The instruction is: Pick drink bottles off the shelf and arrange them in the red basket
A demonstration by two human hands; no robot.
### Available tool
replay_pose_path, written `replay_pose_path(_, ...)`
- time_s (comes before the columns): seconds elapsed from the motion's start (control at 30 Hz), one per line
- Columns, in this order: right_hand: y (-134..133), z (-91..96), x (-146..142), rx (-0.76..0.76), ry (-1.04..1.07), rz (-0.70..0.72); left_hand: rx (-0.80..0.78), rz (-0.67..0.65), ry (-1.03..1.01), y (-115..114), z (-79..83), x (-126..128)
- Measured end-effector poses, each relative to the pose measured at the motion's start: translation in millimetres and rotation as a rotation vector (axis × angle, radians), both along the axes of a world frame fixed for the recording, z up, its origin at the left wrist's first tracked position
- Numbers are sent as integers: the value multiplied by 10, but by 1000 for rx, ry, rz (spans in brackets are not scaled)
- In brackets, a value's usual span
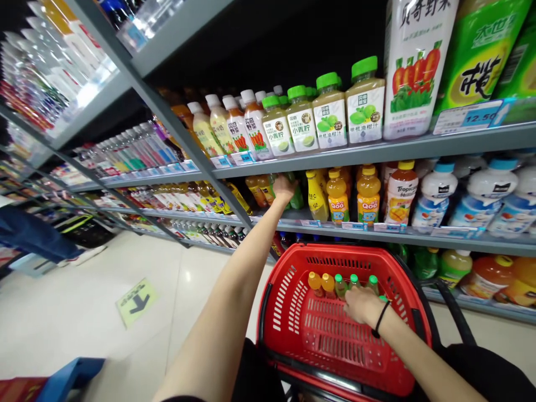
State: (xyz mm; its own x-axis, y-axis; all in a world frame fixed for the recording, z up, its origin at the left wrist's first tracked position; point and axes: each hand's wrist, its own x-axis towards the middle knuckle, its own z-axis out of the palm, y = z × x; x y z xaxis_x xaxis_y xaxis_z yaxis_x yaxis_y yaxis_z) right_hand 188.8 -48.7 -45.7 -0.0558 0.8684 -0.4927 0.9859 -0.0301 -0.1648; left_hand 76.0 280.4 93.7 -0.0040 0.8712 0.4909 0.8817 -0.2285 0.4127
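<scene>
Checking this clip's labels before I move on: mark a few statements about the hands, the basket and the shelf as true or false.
1. The left hand reaches up to the shelf of juice bottles. True.
2. The right hand rests on the floor. False: it is inside the red basket, on the bottles standing there.
3. The basket is blue. False: it is red.
4. A black band circles the right wrist. True.
</scene>
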Motion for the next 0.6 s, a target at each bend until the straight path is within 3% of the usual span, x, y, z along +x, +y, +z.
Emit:
replay_pose_path(0.13, 10, 48, 3, -16, 9, -5, 13, -92, 63, -268, -213, -40)
replay_pose_path(0.3, -39, 51, -9, -10, 31, -12, 98, -165, 84, -593, -484, -279)
replay_pose_path(0.47, -79, 2, 15, 20, 102, -30, 199, -115, -42, -751, -397, -613)
replay_pose_path(0.6, -9, -9, 98, 156, 266, -108, 294, -132, -209, -1166, -289, -803)
